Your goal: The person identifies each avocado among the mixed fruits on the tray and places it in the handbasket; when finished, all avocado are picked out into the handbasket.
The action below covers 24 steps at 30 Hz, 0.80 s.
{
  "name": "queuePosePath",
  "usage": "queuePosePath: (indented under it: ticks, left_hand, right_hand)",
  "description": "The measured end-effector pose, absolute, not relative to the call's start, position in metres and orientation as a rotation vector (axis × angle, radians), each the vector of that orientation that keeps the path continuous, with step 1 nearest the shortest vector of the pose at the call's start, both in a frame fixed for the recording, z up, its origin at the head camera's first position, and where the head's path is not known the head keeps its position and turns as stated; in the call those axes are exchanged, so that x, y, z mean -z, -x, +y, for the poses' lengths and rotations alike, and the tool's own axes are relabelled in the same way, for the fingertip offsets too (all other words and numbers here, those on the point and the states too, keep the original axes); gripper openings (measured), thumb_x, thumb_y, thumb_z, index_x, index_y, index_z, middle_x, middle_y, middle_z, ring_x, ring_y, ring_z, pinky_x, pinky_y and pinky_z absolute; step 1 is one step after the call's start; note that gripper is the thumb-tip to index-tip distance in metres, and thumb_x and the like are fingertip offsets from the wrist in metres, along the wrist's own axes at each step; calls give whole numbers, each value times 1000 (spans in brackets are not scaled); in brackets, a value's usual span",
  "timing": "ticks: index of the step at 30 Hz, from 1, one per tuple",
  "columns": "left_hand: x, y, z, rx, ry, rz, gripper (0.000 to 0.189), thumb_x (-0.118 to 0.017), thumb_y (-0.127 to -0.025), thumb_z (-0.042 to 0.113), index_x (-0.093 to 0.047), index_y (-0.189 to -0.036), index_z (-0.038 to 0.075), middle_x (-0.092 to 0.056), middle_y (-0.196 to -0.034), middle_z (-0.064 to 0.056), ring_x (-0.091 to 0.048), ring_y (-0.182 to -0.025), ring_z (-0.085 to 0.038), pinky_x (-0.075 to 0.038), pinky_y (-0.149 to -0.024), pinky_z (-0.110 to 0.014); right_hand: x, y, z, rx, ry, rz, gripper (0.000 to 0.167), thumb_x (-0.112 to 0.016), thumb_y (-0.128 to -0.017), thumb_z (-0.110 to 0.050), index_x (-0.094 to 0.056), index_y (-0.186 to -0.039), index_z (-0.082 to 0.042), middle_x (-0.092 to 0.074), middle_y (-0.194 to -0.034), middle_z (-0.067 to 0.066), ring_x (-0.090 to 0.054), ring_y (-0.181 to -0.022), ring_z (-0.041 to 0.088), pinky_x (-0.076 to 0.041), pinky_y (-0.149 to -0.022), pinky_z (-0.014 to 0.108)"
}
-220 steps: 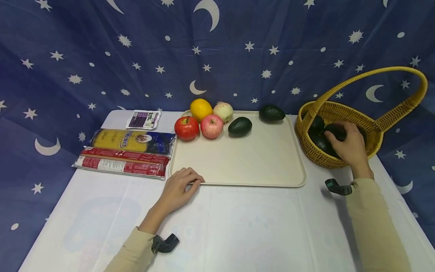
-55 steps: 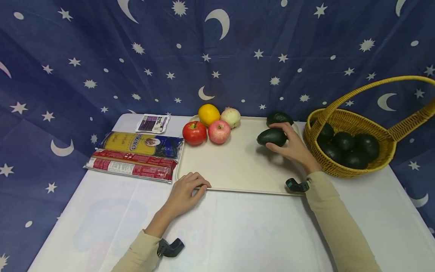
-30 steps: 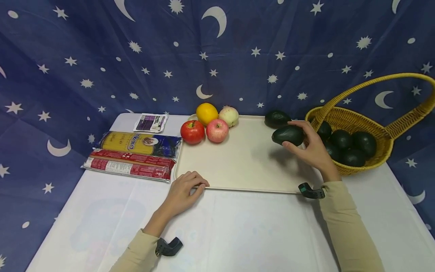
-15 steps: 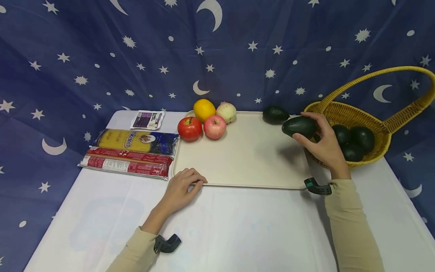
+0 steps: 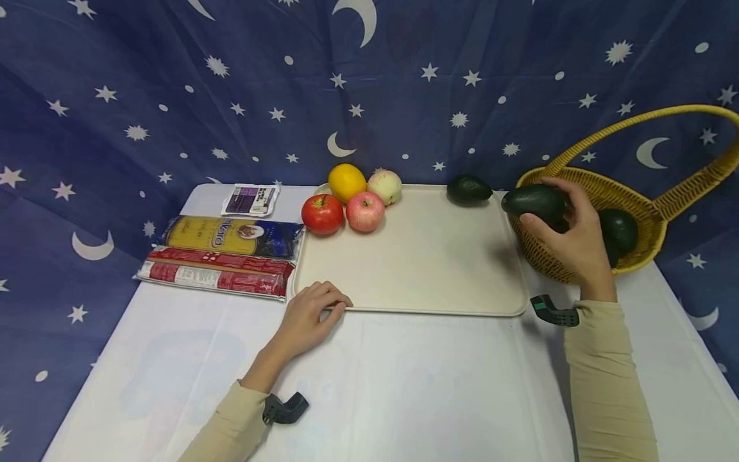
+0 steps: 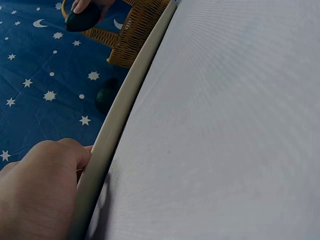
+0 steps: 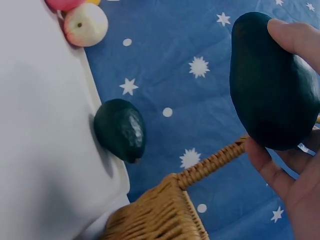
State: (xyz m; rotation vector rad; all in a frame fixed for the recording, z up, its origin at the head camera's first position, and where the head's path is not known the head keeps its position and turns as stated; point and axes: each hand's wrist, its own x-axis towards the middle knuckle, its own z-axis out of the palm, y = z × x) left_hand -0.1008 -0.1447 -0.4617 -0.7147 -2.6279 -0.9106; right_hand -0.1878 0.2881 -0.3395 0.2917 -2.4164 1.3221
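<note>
My right hand (image 5: 577, 240) pinches a dark green avocado (image 5: 534, 204) between thumb and fingers, raised above the left rim of the wicker basket (image 5: 646, 256). In the right wrist view the held avocado (image 7: 272, 82) is upright, clear of the basket handle. Another avocado (image 5: 618, 231) shows inside the basket; my hand hides part of the others. On the tray's back right corner lies one more avocado (image 5: 467, 190). My left hand (image 5: 312, 314) rests at the near left edge of the cream tray (image 5: 427, 269), fingers loosely bent over the rim.
A tomato (image 5: 322, 214), a pink apple (image 5: 365, 212), a lemon (image 5: 347, 183) and a pale round fruit (image 5: 385, 186) cluster at the tray's back left. Pasta packs (image 5: 231, 237), red packs (image 5: 213, 271) and a small pouch (image 5: 251, 200) lie left of the tray. The basket handle (image 5: 664, 114) arches high.
The right hand has lifted an avocado off the tray and carried it rightward to the basket. Earlier it was in the basket. The left hand has stayed at the tray edge.
</note>
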Motion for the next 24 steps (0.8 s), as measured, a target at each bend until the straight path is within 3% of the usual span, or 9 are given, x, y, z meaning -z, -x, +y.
queuePosePath:
  ticks: [11,19,24]
  left_hand:
    - [462,102,-146,912,713,-2623,10,-62,-90,23,-70,-90,28,-60,-87,17,-49,-79,-3,-40,-67,-24]
    - [463,102,-146,913,716,-2639,11,-60,-91,23,-69,-91,29,-60,-89,17,-51,-81,-3,-41,-70,-25]
    - [463,101,-146,915,706,-2659,11,-59,-92,25,-69,-92,30,-61,-90,17,-52,-82,-5,-41,-71,-26]
  right_hand:
    - [334,190,303,-1376,-238,-2293,65,-74,-76,-5,-49,-136,-18,-50,-134,1,-51,-110,9,-40,-91,14]
    - [343,196,319,-1841,-448,-1768,55,-69,-76,5,-51,-128,3,-51,-123,14,-54,-104,20,-46,-85,19]
    - [348,198,328,-1856,-379,-1722,54,-68,-76,4,-52,-127,1,-51,-121,11,-54,-103,19,-46,-84,18]
